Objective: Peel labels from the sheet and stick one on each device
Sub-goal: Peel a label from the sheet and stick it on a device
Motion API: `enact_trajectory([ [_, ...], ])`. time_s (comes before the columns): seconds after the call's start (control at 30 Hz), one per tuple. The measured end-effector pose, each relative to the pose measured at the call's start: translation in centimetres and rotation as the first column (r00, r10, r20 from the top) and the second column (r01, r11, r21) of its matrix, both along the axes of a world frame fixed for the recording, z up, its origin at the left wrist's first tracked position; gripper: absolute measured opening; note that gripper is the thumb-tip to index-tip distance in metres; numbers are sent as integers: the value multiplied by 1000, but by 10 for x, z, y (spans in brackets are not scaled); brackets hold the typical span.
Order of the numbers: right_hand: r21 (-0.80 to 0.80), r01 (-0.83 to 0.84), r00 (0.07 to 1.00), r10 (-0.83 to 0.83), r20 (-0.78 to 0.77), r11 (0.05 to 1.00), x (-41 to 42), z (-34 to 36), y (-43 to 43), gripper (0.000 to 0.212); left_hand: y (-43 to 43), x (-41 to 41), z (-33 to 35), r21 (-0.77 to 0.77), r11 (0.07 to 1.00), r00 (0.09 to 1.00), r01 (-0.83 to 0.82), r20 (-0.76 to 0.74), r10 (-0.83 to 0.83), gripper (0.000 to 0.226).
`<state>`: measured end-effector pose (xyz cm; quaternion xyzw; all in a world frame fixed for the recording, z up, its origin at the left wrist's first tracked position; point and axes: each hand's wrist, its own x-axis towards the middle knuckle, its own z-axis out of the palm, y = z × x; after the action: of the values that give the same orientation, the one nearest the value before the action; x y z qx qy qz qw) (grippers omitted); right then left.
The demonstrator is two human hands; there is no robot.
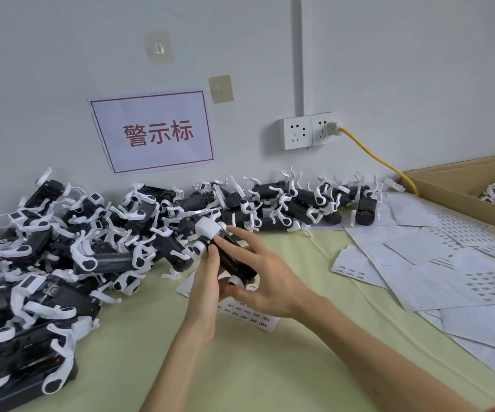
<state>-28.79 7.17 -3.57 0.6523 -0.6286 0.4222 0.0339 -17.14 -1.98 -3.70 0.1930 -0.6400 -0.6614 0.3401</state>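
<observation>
Both hands grip one device (228, 251) above label sheet (249, 313): left hand (207, 281) wraps its side, right hand (258, 281) cradles, fingers spread; device pile (62, 248) crowds table's (240, 367) left edge, near side open

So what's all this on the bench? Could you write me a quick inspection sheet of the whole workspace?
Surface: table with a pale yellow-green cover.
Job's things: one black-and-white device held up in both hands; label sheet lying under the hands; heap of devices along the wall and left side.
Clutter: loose white sheets spread on the right, some with rows of labels; cardboard box with more devices.
Grippers: left hand grips the device; right hand holds it from the other side, fingers spread over its body.
Cables: yellow cable plugged into the wall socket.
Surroundings: white wall with a red-bordered sign and two stick-on hooks.
</observation>
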Motion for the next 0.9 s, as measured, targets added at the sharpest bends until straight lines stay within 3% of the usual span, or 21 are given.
enact_trajectory([
  [0.1, -30, 1, 999, 1, 54, 1000, 0, -3, -4, 64, -2, 1, -1, -31, 999, 999, -45, 3, 45, 53],
  [0.23, -132, 66, 986, -44, 164, 989, -3, -4, -7, 37, 1, -1, -2, 111, 994, 1000, -11, 20, 9, 50],
  [0.37, -199, 130, 958, -71, 278, 971, -5, -2, -8, 52, -5, 0, 0, 221, 975, 996, 32, -83, -14, 27],
  [0.43, -220, 152, 944, -76, 322, 964, -7, -2, -9, 62, -5, 0, 1, 257, 966, 998, 21, -70, -3, 25],
  [0.57, -240, 198, 933, -107, 343, 950, -8, -2, -8, 63, -5, -2, 0, 274, 958, 997, -80, 12, 80, 27],
  [0.63, -249, 217, 928, -120, 353, 944, -8, -1, -7, 60, -8, -1, -1, 164, 969, 981, -183, 99, 168, 26],
  [0.7, -257, 235, 923, -132, 361, 938, -12, -1, -7, 56, -12, 1, -6, -160, 940, 912, -302, 236, 334, 20],
  [0.77, -218, 281, 914, -191, 357, 935, -18, -1, -7, 52, -12, 4, -12, -598, 759, 716, -259, 409, 566, 19],
  [0.8, -175, 314, 902, -236, 361, 933, -22, -1, -7, 51, -13, 6, -16, -721, 672, 592, -170, 471, 654, 36],
  [0.9, -36, 385, 866, -348, 359, 922, -35, -6, -6, 50, -17, 7, -23, -725, 685, 383, 72, 655, 652, 66],
])
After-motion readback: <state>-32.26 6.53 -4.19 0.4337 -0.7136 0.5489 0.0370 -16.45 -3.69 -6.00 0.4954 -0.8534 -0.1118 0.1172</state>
